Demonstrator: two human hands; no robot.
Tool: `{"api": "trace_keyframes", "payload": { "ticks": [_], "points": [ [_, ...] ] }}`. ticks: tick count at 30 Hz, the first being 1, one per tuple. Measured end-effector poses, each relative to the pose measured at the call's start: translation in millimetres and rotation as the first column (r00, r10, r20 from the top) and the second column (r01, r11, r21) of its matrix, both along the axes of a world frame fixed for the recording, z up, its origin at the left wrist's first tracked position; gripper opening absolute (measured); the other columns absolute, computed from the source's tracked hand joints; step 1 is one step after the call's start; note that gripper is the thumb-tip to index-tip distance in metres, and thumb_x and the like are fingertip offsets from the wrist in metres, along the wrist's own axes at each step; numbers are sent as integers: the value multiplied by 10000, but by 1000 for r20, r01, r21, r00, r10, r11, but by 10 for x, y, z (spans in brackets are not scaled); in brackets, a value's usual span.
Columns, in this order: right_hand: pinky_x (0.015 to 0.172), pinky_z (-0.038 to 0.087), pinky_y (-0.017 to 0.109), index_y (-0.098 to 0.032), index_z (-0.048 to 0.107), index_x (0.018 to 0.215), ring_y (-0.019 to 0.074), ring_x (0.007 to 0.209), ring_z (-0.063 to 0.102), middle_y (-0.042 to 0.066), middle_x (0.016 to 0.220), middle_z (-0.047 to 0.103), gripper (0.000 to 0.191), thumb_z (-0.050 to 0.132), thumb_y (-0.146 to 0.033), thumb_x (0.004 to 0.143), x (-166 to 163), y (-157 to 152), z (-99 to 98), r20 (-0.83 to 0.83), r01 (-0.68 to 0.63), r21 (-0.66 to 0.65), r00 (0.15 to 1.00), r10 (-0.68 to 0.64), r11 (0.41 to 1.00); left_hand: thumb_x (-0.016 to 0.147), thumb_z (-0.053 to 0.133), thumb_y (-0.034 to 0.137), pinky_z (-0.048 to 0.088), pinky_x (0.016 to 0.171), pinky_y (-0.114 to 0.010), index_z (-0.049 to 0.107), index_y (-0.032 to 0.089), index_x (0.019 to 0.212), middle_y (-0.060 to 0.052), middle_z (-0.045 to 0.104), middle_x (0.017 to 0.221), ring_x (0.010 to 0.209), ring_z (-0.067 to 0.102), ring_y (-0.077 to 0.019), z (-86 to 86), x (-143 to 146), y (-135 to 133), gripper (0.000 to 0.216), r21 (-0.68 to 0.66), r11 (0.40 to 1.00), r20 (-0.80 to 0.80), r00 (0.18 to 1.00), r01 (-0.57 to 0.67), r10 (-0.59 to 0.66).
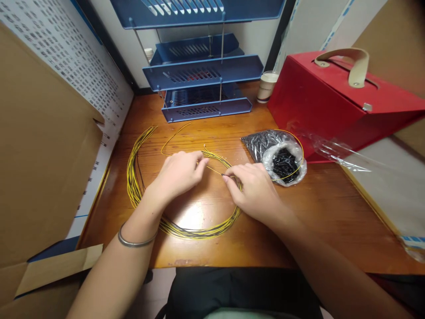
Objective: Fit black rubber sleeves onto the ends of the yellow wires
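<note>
A coil of yellow-and-black wires (186,230) lies in a wide loop on the wooden desk (325,212). My left hand (179,173) pinches one thin yellow wire (214,169) near its end. My right hand (254,188) pinches a small black piece (225,176) at that wire's tip, fingers closed. The two hands are a few centimetres apart over the coil's right side. A metal bangle (134,241) sits on my left wrist.
A clear plastic bag of small black parts (283,161) lies right of my hands. Behind it stands a red box with a tan handle (341,97). A blue stacked paper tray (202,75) and a paper cup (267,86) are at the back. Cardboard (43,150) walls the left.
</note>
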State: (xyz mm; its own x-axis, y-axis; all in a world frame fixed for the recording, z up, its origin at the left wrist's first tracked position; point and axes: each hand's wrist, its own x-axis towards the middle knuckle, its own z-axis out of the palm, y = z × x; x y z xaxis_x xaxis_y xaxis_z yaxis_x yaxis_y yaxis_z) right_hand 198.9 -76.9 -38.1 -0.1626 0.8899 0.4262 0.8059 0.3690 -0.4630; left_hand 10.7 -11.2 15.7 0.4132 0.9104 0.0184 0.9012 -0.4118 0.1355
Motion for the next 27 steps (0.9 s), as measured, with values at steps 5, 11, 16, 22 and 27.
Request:
{"api": "trace_keyframes", "payload": {
  "ticks": [5, 11, 16, 22, 27],
  "points": [
    [796, 341, 361, -181, 702, 846, 213, 787, 629, 45, 815, 740, 172, 572, -244, 940, -2, 4, -6, 8, 5, -28, 1000, -5, 1000, 948, 448, 448, 404, 682, -360, 721, 214, 784, -149, 744, 817, 790, 679, -342, 17, -54, -7, 395, 23, 996, -178, 980, -91, 94],
    [805, 354, 364, -183, 701, 844, 197, 772, 613, 40, 805, 731, 163, 575, -229, 938, 6, 23, -54, 13, -20, 3, 1000, 20, 1000, 988, 438, 358, 330, 622, -289, 676, 202, 783, -47, 710, 729, 618, 580, -171, 40, 32, -108, 351, -107, 950, 94, 954, 295, -285],
    [865, 410, 399, -179, 716, 906, 238, 914, 637, 68, 927, 750, 91, 630, -210, 904, 25, 16, -31, -63, 17, 231, 998, -2, 973, 948, 510, 271, 312, 605, -259, 703, 175, 847, -18, 682, 686, 579, 530, -126, 25, 15, -80, 238, -20, 948, 189, 932, 318, -309],
    [578, 434, 293, -188, 695, 692, 130, 549, 546, 9, 593, 647, 235, 669, -301, 896, -79, -39, 42, -418, 70, 240, 908, 38, 968, 904, 578, 283, 304, 571, -240, 743, 154, 815, 18, 592, 556, 503, 449, -91, -34, 20, -62, 228, 140, 977, 448, 869, 163, -209],
    [393, 317, 239, -158, 730, 849, 62, 400, 436, 10, 681, 697, 309, 708, -466, 847, -189, 7, 47, -819, -160, -259, 559, -128, 953, 886, 587, 254, 316, 540, -218, 710, 129, 761, 39, 552, 531, 480, 422, -72, -54, 103, -117, 216, 139, 970, 589, 771, 198, -242]
  ]
}}
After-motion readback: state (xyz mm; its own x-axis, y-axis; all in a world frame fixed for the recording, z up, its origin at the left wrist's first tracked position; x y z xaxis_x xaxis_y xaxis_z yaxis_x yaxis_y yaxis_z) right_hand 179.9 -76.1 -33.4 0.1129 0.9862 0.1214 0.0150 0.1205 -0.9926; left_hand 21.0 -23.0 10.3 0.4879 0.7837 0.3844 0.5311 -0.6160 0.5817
